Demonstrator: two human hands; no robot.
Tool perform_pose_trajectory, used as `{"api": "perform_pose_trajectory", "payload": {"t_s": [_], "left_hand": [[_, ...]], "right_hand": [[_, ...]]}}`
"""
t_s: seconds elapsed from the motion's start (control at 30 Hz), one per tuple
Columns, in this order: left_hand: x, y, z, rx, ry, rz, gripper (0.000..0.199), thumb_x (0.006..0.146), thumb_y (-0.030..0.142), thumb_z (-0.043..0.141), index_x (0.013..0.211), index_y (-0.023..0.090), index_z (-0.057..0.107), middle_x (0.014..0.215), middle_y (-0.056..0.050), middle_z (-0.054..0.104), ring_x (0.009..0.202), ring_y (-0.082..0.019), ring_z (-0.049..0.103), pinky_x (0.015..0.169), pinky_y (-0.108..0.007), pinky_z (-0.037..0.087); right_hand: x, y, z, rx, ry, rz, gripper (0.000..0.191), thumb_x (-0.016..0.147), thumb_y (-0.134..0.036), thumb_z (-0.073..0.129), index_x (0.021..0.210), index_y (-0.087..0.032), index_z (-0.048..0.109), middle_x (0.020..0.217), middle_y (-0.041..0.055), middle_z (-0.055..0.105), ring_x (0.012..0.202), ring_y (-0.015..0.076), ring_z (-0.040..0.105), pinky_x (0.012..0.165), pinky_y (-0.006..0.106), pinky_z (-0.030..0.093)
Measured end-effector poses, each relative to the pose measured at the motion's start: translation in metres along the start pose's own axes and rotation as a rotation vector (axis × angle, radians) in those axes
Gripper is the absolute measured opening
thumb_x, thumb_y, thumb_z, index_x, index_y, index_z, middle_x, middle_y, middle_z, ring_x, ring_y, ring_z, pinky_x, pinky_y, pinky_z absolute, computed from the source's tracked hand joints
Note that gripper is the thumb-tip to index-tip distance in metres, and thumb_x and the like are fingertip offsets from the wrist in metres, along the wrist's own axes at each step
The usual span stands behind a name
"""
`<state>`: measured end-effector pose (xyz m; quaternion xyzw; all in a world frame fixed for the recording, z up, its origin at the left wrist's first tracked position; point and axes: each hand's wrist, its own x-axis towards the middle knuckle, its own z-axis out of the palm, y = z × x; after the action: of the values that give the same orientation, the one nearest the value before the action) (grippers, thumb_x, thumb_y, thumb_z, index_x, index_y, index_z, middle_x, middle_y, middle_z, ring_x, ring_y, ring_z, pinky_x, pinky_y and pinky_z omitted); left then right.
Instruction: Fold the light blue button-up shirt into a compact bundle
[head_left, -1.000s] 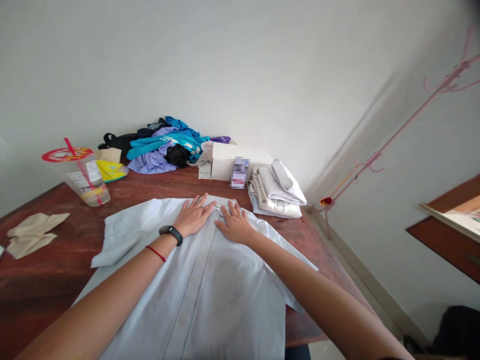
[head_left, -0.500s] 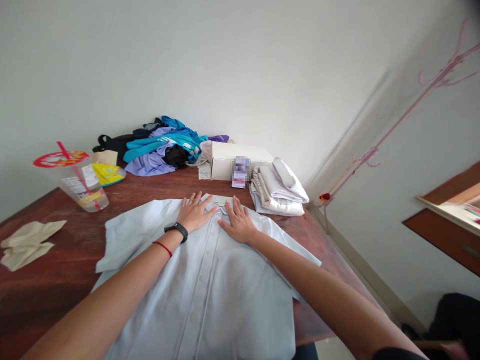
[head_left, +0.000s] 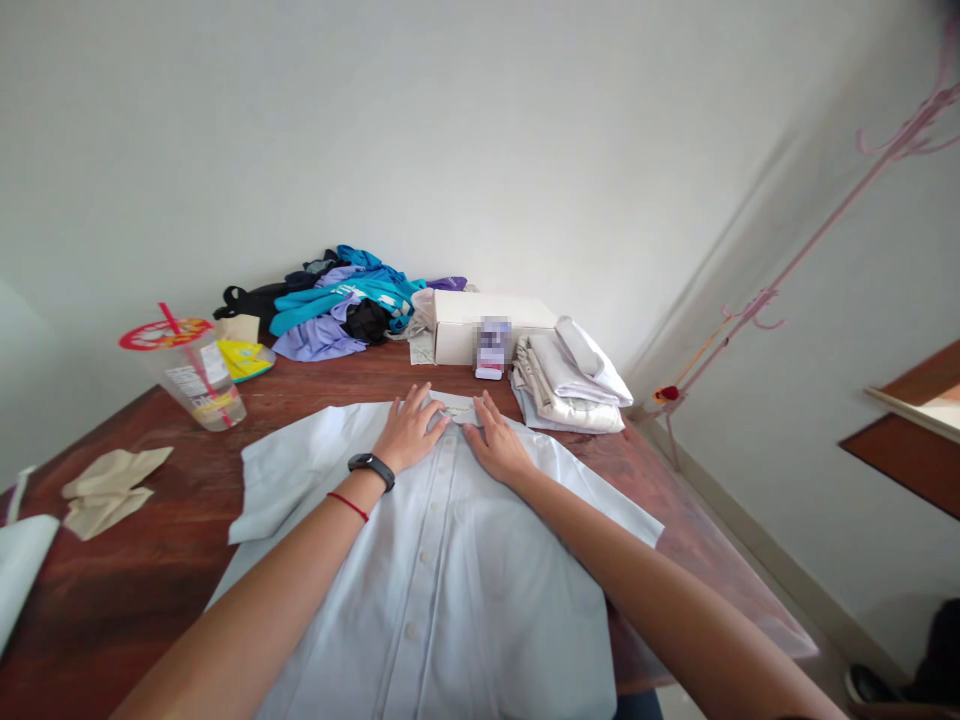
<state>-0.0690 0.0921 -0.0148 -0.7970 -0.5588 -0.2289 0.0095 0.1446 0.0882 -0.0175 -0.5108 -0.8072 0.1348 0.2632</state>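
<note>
Soft, fairly bright light spreads over the wall point(head_left: 450, 150), palest near 12 o'clock and greying toward 2, where a shadowy band slants beside the coat rack point(head_left: 817, 235). The tabletop point(head_left: 150, 590) sinks into dimness at 8 o'clock but catches a milky sheen at 4. Wide-angle stretching tilts the rack; the extreme corner toward 2 darkens. Mosaic blocks obscure the small packet point(head_left: 491, 350) near centre. The shirt point(head_left: 487, 560) looks slightly soft toward 6.
</note>
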Motion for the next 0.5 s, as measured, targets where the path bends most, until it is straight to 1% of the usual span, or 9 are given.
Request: {"api": "perform_pose_trajectory", "payload": {"t_s": [0.1, 0.23, 0.3, 0.4, 0.5], "left_hand": [[0.0001, -0.0006, -0.0004, -0.009, 0.013, -0.024, 0.033, 0.102, 0.045, 0.046, 0.117, 0.022, 0.064, 0.161, -0.012, 0.039, 0.151, -0.036, 0.031, 0.117, -0.061, 0.032], [-0.0001, 0.0000, -0.0014, -0.016, 0.015, -0.031, 0.031, 0.102, 0.046, 0.047, 0.114, 0.022, 0.063, 0.161, -0.012, 0.038, 0.149, -0.036, 0.033, 0.116, -0.061, 0.034], [0.0003, 0.0003, -0.0020, -0.015, 0.012, -0.027, 0.032, 0.102, 0.046, 0.046, 0.115, 0.022, 0.063, 0.161, -0.012, 0.038, 0.149, -0.036, 0.034, 0.116, -0.061, 0.034], [0.0022, 0.0002, -0.0023, -0.014, -0.015, -0.027, 0.036, 0.103, 0.047, 0.046, 0.124, 0.022, 0.061, 0.163, -0.013, 0.035, 0.150, -0.035, 0.033, 0.117, -0.059, 0.034], [0.0045, -0.0007, -0.0011, -0.015, -0.075, -0.045, 0.049, 0.104, 0.048, 0.044, 0.145, 0.021, 0.050, 0.166, -0.014, 0.030, 0.152, -0.035, 0.029, 0.119, -0.060, 0.030]], "right_hand": [[-0.0006, 0.0001, -0.0011, 0.013, -0.007, 0.017, 0.067, 0.104, -0.050, 0.034, 0.158, -0.010, 0.033, 0.167, 0.0195, 0.022, 0.153, 0.0285, 0.029, 0.122, 0.046, 0.030], [0.0011, 0.0017, -0.0017, 0.021, 0.001, 0.012, 0.068, 0.104, -0.045, 0.036, 0.160, -0.008, 0.028, 0.166, 0.0194, 0.026, 0.155, 0.0259, 0.025, 0.123, 0.043, 0.028], [0.0021, 0.0036, -0.0003, 0.011, -0.014, -0.002, 0.069, 0.104, -0.043, 0.038, 0.161, -0.009, 0.024, 0.166, 0.0186, 0.026, 0.156, 0.0253, 0.022, 0.123, 0.044, 0.026], [0.0035, 0.0063, 0.0028, -0.029, -0.080, -0.041, 0.075, 0.103, -0.049, 0.040, 0.163, -0.010, 0.018, 0.167, 0.0171, 0.023, 0.157, 0.0281, 0.018, 0.124, 0.049, 0.023], [0.0043, 0.0072, 0.0051, -0.088, -0.147, -0.075, 0.082, 0.102, -0.057, 0.039, 0.163, -0.008, 0.016, 0.168, 0.0159, 0.023, 0.157, 0.0323, 0.012, 0.124, 0.053, 0.018]]}}
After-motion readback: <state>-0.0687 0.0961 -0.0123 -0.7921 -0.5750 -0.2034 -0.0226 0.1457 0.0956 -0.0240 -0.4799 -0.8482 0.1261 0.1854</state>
